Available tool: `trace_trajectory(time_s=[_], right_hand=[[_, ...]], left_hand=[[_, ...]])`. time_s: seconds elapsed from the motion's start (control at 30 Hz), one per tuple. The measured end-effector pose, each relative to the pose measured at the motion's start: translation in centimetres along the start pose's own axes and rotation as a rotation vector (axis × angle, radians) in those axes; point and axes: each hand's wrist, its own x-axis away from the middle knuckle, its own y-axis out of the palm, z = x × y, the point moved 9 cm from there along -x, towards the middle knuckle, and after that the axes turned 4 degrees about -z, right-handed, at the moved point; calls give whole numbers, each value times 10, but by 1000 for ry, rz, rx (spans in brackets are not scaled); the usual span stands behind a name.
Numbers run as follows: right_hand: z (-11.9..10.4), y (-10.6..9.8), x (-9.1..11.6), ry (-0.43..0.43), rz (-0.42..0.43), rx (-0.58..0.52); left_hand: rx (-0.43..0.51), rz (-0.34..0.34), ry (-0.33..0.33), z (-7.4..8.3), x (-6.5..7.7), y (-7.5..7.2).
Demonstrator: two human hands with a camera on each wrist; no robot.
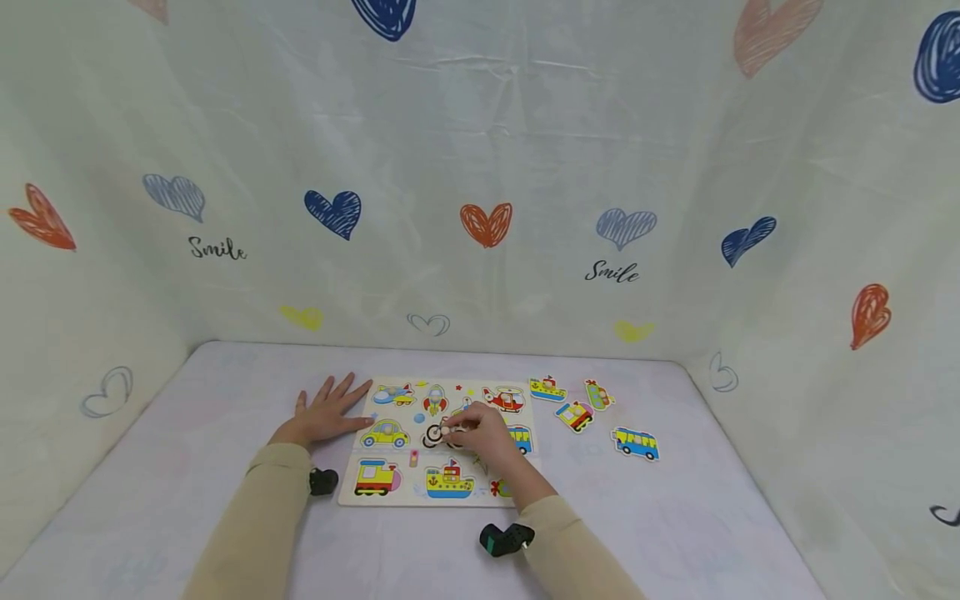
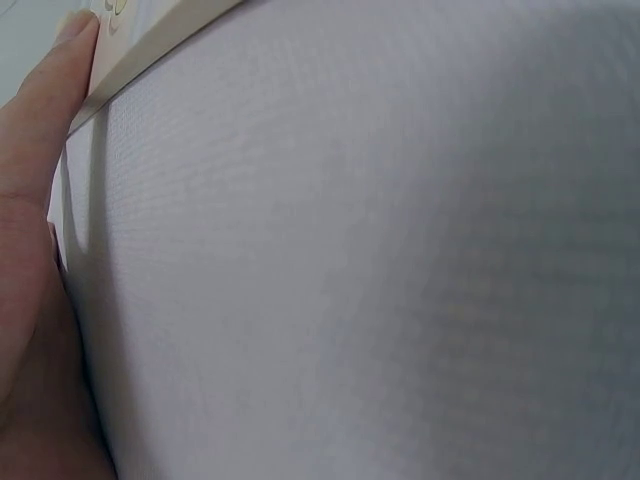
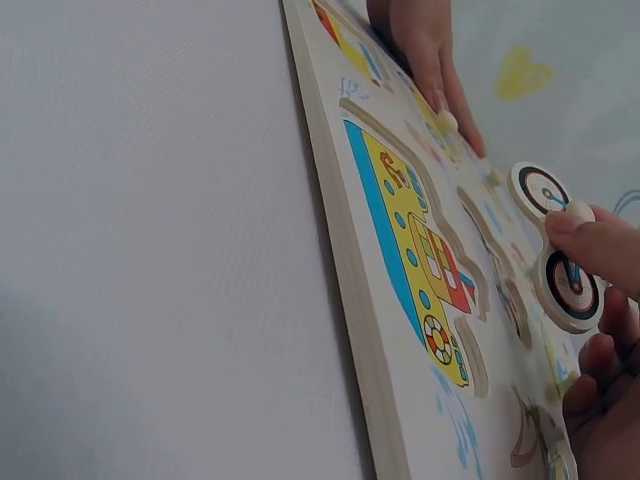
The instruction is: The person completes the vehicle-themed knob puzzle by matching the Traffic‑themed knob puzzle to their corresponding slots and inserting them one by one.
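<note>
A wooden vehicle puzzle board [image 1: 345, 498] lies flat on the table. My right hand [image 1: 483, 433] pinches the peg of a bicycle puzzle piece [image 3: 572, 285] between thumb and fingers. In the right wrist view the piece is tilted and raised off the board, beside an empty recess. My left hand [image 1: 324, 419] is spread flat at the board's left side, its thumb [image 2: 62, 80] resting on the board's edge. Pegs stand on the board near the left hand, one on the yellow car [image 1: 385, 433]. The ship picture [image 3: 410, 250] lies in a recess without a peg.
Loose pieces lie right of the board: a ship [image 1: 547, 389], a train [image 1: 574, 417], a small green-and-yellow piece [image 1: 598, 395] and a blue bus [image 1: 635, 444]. A curtain with printed hearts [image 1: 486, 225] rises behind the table [image 1: 712, 517].
</note>
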Motion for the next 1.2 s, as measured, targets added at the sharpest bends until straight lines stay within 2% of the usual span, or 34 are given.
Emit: trace_trajectory(time_s=[0.27,0.8,1.03,1.2], right_hand=[[1,5,-6,31,38,46],[0,11,-5,52,11,122],[-5,12,-2,41,23,180],[-5,12,-1,39,31,174]], left_hand=[[-6,0,-9,-2,-3,2],[-7,2,-8,-5,-5,5],[-9,10,-5,-4,-4,4],[-18,11,-6,-2,-3,2]])
